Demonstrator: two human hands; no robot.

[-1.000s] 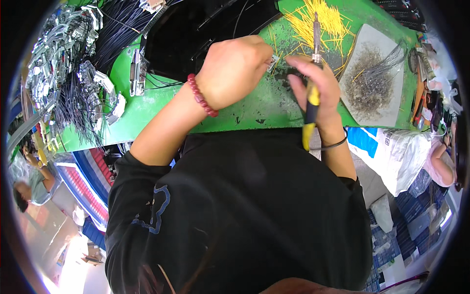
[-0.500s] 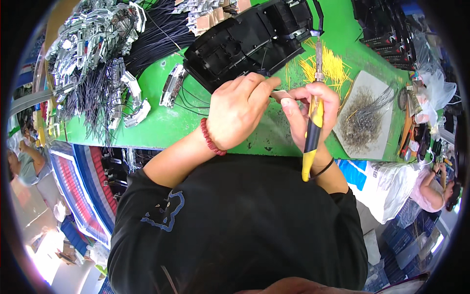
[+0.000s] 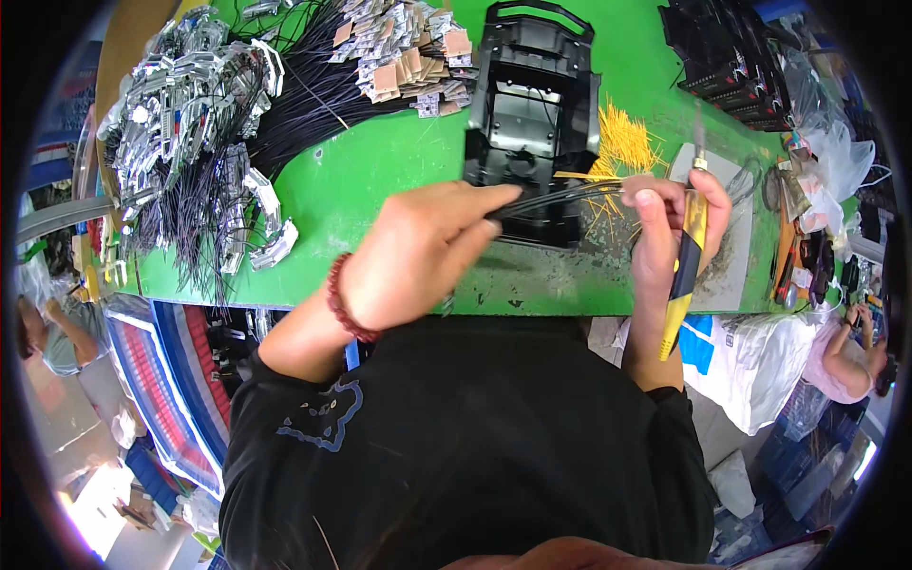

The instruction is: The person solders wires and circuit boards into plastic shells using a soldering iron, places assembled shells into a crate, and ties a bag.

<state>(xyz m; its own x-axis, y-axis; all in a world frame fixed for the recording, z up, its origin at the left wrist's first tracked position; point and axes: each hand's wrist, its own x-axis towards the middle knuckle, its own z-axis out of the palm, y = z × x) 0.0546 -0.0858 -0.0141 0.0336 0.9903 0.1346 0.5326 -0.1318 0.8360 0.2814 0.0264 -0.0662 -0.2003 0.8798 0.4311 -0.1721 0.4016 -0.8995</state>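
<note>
My left hand (image 3: 418, 255) is closed on a bundle of thin black wires (image 3: 560, 197), fingers pointing right. The wires run across to my right hand (image 3: 673, 220), where thumb and fingers pinch a small tan piece (image 3: 638, 184) at their end. My right hand also grips a soldering iron (image 3: 692, 249) with a yellow and black handle, its metal tip pointing away from me. Beyond the wires stands a black plastic housing (image 3: 578, 100) with a handle-like bar at its far end and a silvery inner panel. What lies under my left palm is mostly hidden.
Silvery parts with black wires (image 3: 180, 123) are heaped at the left. Small boards with tan pads (image 3: 404, 62) lie at the back. Yellow sleeves (image 3: 627, 141) are scattered right of the housing. A residue-covered pale board (image 3: 744, 275) lies at right, black housings (image 3: 731, 81) behind it.
The black housing has turned upright and moved nearer. My hands have spread apart, stretching the wires between them. The single silvery part that lay left of the housing has left its place.
</note>
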